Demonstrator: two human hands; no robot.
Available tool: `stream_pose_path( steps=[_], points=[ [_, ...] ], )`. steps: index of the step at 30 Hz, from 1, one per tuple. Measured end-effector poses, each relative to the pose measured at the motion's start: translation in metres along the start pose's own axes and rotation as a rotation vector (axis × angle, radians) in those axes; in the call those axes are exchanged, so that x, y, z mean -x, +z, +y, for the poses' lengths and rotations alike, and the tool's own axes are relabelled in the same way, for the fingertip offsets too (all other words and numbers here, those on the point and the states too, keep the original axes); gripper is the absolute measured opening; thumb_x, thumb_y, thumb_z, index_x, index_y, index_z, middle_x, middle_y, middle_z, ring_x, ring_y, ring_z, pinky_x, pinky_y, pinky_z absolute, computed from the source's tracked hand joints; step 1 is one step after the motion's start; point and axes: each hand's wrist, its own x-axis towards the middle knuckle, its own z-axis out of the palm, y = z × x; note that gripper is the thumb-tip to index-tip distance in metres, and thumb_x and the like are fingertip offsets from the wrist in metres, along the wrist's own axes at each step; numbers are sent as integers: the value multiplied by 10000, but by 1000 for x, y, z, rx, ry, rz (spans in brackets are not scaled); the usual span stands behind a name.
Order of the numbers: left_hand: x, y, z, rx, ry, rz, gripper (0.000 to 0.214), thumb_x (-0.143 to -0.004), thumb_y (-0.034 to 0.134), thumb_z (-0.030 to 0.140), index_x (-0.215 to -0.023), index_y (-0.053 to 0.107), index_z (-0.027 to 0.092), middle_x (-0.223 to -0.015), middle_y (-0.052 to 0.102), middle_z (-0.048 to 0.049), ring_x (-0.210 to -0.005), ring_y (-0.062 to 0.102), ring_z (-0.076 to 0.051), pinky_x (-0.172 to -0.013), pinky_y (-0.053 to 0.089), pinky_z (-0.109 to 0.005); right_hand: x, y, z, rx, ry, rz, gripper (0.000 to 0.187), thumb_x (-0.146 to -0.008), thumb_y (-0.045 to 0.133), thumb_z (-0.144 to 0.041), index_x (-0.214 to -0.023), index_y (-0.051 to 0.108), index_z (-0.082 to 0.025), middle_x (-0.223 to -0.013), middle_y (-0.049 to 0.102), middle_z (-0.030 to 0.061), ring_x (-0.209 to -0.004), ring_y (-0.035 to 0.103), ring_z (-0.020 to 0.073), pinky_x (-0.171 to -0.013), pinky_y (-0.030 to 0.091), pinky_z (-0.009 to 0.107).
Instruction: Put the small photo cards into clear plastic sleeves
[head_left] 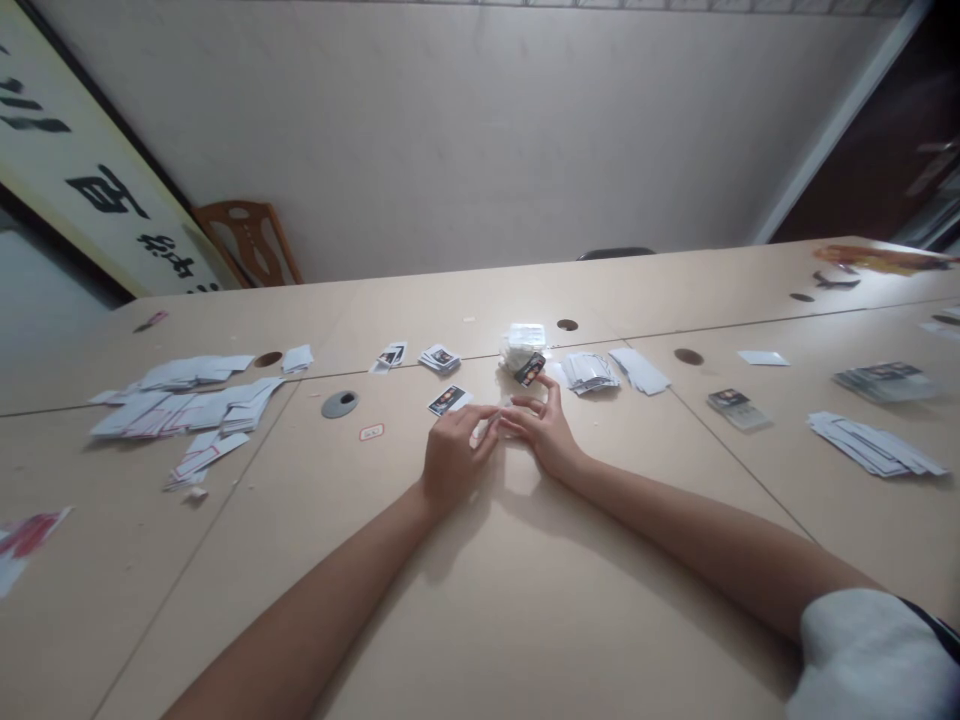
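My left hand [456,447] and my right hand [551,435] meet above the table, fingertips close together. The left thumb and fingers are pinched; a small clear or pale thing seems to be between them, too faint to name. My right thumb and some fingers close at the same spot, while one finger reaches up towards a dark picture card [529,369]. Whether it touches the card is unclear. The card leans against a pile of clear plastic sleeves [525,343]. Just beyond the left hand lies another picture card [448,400].
White slips [187,405] lie in stacks on the left. Small cards [439,359] and wrapped packs [590,372] sit farther back, beside white cards [640,370]. Card stacks [739,409] and white strips [874,444] are on the right. Cable holes [688,356] and a grey cap [340,404] mark the tabletop.
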Motion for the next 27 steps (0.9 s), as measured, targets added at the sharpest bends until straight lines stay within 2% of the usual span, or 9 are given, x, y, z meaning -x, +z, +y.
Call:
stream_pose_path(
  steps=[5,10,14,21,27],
  points=[
    [1,3,-4,-155,115,-49,264,-887,496,180,-1117,626,176,-999,714,-79,-870,677,-187,-760,500,-286,1,0,0,48,-12,5,841,-614,836,-308,-1258,296,-319,-950,582,-18,-840,686,182,-850,559,414],
    [1,0,-5,-317,178,-106,268,-897,457,194,-1108,618,157,-879,703,-80,-758,667,-177,-630,472,-255,5,1,-5,133,-19,2,865,-618,830,-337,-1281,277,-300,-897,590,-23,-830,694,208,-842,551,427],
    [0,-2,-4,-363,173,-110,260,-895,445,192,-1088,617,166,-814,686,-66,-722,653,-167,-607,451,-247,6,3,-7,158,-17,3,858,-618,828,-357,-1272,276,-296,-881,595,-24,-814,699,214,-828,555,425],
    [0,-2,-1,-320,135,-109,246,-910,450,216,-1085,617,173,-858,687,-71,-749,647,-173,-645,464,-257,5,2,-4,161,-20,10,867,-617,828,-349,-1287,281,-296,-879,610,-20,-817,699,212,-798,567,403],
    [1,1,0,-209,30,-64,253,-902,485,228,-1098,640,191,-945,691,-72,-798,655,-179,-694,501,-267,1,1,-2,9,12,-42,914,-625,828,-284,-1327,243,-326,-933,640,-18,-810,702,183,-842,561,418]
  ],
)
